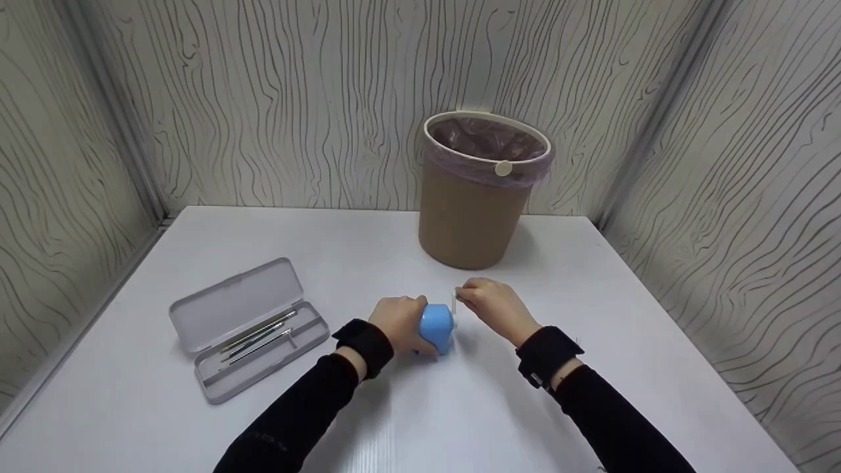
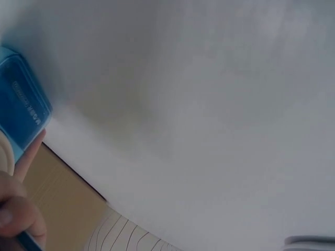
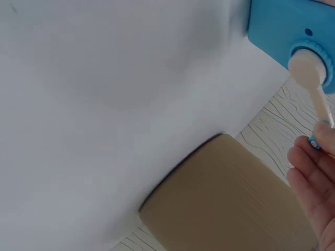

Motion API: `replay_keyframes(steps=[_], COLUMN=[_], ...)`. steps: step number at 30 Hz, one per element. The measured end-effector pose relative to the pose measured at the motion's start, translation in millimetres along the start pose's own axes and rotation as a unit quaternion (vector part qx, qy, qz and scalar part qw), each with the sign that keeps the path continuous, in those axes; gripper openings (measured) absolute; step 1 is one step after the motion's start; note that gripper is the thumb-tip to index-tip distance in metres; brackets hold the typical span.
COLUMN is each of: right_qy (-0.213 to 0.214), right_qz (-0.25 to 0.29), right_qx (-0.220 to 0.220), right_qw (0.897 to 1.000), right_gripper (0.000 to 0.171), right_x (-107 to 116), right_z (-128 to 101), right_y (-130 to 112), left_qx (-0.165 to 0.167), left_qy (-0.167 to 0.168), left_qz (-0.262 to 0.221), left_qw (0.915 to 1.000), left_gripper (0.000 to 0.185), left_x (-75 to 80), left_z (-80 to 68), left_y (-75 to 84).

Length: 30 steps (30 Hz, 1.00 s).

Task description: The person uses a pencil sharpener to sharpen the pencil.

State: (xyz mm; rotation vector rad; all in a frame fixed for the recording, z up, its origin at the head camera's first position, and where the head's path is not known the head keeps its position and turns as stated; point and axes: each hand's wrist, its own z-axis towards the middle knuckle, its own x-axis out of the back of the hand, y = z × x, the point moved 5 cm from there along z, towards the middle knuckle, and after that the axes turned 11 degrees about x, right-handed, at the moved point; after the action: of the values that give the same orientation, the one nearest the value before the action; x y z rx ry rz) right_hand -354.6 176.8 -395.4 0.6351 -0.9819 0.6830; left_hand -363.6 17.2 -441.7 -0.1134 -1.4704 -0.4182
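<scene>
A blue pencil sharpener (image 1: 436, 325) is in the middle of the table. My left hand (image 1: 397, 322) grips its left side, with a finger (image 2: 30, 152) against the body in the left wrist view. Near the left thumb shows a short length of thin dark-blue stick (image 2: 27, 240), like a pencil, mostly out of frame. On the sharpener's right side sits an off-white crank (image 3: 306, 69), its arm pointing away from me. My right hand (image 1: 497, 307) pinches the crank's small blue-and-white knob (image 3: 313, 142) between thumb and finger.
To the left lies a grey pencil case (image 1: 236, 302), lid open, with several slim pencils (image 1: 256, 335) inside. Behind the hands stands a brown waste bin (image 1: 468, 223) with a white rim and purple liner. Wood-patterned panels (image 1: 295, 98) enclose the white table (image 1: 453, 420).
</scene>
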Motion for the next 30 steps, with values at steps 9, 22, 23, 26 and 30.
replay_keyframes(steps=[9,22,23,26,30], right_qy=[-0.019,-0.046,-0.048,-0.049,-0.044], right_qz=[0.042,0.074,0.075,0.077,0.073], right_qx=[-0.056,-0.043,-0.039,-0.022,0.004], right_qw=[0.997,0.995,0.995,0.996,0.996], right_gripper=[0.017,0.009,0.007,0.005,0.008], right_x=[-26,-50,-51,-51,-49], right_z=[-8,-23,-24,-27,-30], right_y=[8,1,0,-5,-12], left_qx=[-0.011,-0.005,-0.003,0.003,0.010], left_qy=[-0.001,0.009,0.009,0.005,-0.001], left_qz=[0.002,-0.016,-0.021,-0.029,-0.028], left_qw=[0.9999,0.9998,0.9997,0.9996,0.9995], left_gripper=[0.079,0.076,0.075,0.075,0.073], left_x=[-2.9,-0.7,-0.4,-0.4,-1.6], left_z=[-0.1,0.2,0.3,0.8,2.0], left_y=[5.2,3.1,2.5,0.6,-0.9])
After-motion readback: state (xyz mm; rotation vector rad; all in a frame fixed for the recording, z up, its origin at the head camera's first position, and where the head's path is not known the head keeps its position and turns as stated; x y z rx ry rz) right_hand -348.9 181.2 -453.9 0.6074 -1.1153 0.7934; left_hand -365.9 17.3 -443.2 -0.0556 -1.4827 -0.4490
